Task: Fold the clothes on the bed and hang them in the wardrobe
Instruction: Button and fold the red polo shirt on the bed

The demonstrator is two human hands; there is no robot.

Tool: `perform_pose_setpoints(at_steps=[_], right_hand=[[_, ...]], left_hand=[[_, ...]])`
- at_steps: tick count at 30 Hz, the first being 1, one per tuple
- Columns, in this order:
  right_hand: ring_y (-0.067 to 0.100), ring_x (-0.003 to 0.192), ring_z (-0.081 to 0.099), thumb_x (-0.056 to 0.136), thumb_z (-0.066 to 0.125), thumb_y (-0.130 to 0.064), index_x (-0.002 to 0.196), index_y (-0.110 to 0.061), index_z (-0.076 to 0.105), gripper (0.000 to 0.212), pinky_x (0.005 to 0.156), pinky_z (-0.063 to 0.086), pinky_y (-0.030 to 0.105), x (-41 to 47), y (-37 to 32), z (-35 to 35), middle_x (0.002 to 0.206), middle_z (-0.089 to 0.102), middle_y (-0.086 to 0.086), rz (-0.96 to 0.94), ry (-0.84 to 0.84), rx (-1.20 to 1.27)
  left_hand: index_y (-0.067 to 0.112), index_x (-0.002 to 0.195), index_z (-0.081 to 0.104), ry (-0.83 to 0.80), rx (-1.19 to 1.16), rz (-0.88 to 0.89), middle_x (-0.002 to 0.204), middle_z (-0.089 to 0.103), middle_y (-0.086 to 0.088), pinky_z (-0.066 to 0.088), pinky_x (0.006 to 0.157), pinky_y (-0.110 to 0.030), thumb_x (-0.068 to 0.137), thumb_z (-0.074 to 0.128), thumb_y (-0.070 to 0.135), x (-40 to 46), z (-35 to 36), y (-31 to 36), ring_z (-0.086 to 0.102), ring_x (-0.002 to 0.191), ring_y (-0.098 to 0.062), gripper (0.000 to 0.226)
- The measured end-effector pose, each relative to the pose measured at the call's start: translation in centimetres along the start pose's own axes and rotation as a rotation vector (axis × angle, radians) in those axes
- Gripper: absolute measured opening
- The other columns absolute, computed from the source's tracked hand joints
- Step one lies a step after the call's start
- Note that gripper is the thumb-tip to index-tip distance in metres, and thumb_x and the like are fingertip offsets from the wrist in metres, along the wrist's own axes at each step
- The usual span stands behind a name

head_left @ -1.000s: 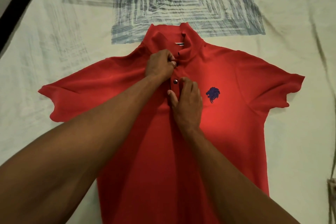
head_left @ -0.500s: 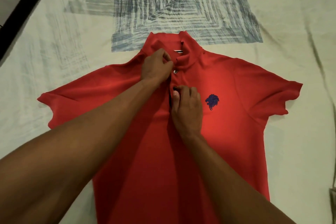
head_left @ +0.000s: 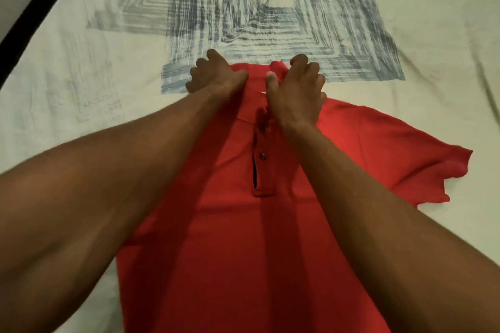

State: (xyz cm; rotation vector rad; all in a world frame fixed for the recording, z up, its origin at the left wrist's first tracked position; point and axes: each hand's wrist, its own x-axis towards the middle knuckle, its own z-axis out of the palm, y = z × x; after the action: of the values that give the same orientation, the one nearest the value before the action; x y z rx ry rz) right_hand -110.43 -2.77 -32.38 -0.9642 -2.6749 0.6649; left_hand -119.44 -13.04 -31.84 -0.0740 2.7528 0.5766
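A red polo shirt (head_left: 243, 238) lies face up on the bed, its placket buttoned and its right sleeve spread out to the side. My left hand (head_left: 216, 76) grips the left side of the raised collar (head_left: 258, 76). My right hand (head_left: 296, 92) grips the collar's right side, thumb on the front. Both forearms cross the shirt and hide its left sleeve and the chest logo.
The bed sheet (head_left: 81, 94) is pale with a blue-grey square line pattern (head_left: 270, 21) just beyond the collar. A dark bed edge (head_left: 35, 5) runs along the top left, with floor beyond it.
Both hands have left the placket buttons and moved up to the collar, one on each side. The view has moved closer over the shirt.
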Motion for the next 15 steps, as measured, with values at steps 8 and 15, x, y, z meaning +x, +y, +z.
perform_pose_setpoints(at_steps=[8,15], right_hand=[[0.034,0.132,0.04,0.095,0.051,-0.04,0.134,-0.011,0.051,0.049,0.104,0.033,0.048,4.6,0.1,0.5,0.14,0.049,0.012,0.001,-0.184,-0.225],[0.039,0.114,0.057,0.095,0.041,-0.02,0.11,-0.007,0.065,0.032,0.094,0.043,0.043,6.1,0.6,-0.9,0.118,0.066,0.018,0.114,-0.093,-0.001]], left_hand=[[0.006,0.121,0.058,-0.094,-0.446,-0.09,0.12,0.063,-0.015,0.042,0.068,-0.027,0.091,0.046,0.023,2.2,-1.0,-0.7,0.063,0.106,-0.031,0.036],[0.006,0.13,0.054,-0.17,-0.658,-0.171,0.097,0.059,-0.006,0.039,0.056,-0.025,0.1,0.037,0.014,2.9,-1.3,-0.6,0.055,0.081,-0.017,0.035]])
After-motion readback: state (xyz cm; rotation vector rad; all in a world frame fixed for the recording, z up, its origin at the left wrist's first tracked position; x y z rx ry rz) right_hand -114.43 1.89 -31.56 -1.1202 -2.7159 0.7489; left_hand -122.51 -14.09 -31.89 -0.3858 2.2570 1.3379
